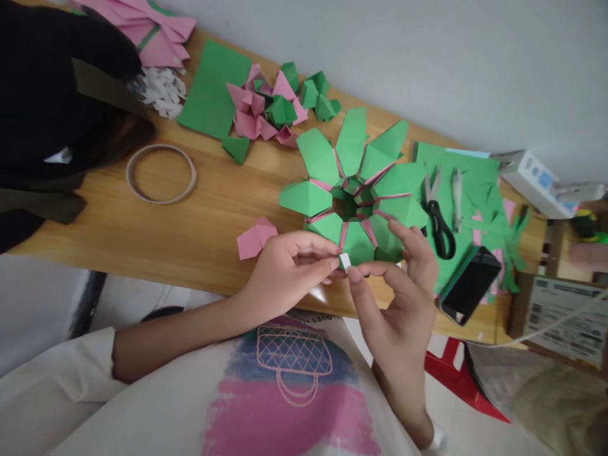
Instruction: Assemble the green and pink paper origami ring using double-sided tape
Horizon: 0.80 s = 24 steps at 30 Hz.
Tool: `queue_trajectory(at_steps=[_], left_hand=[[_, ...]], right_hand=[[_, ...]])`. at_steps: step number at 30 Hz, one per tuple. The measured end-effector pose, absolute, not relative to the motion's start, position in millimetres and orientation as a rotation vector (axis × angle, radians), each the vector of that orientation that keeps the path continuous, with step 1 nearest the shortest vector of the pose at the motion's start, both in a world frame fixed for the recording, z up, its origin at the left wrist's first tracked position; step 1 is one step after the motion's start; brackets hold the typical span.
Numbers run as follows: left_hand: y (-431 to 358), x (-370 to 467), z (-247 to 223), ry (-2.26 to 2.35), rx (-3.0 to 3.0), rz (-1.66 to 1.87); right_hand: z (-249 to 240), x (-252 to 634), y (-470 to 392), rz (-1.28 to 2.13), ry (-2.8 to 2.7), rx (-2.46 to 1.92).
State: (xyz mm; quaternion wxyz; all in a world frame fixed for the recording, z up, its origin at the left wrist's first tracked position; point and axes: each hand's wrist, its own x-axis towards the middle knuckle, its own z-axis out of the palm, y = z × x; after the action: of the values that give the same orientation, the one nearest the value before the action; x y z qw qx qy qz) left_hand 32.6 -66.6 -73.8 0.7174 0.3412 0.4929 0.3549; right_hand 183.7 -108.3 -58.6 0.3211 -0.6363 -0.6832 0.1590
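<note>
Head view: left hand [295, 261] pinches white slip [345, 260]; right hand [403, 297] half-curled, thumb at slip's corner, its grip unclear. Green-and-pink paper flower [350, 145], on tabletop [213, 237], just beyond both hands. Scissors [441, 228], phone [470, 285]: right of right hand.

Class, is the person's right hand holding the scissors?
No, the scissors lie on green paper, while the right hand is at a small white piece.

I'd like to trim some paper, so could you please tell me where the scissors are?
In the head view, the scissors lie on green paper just right of the paper flower, near the phone.
</note>
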Motion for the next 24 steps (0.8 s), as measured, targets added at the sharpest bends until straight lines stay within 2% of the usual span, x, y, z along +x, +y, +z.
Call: queue_trajectory(at_steps=[24], left_hand=[[-66.4,30.2,-74.7,1.097,0.803,0.786]], right_hand=[[-49.6,179.8,-96.6,0.328,-1.922,-1.739]])
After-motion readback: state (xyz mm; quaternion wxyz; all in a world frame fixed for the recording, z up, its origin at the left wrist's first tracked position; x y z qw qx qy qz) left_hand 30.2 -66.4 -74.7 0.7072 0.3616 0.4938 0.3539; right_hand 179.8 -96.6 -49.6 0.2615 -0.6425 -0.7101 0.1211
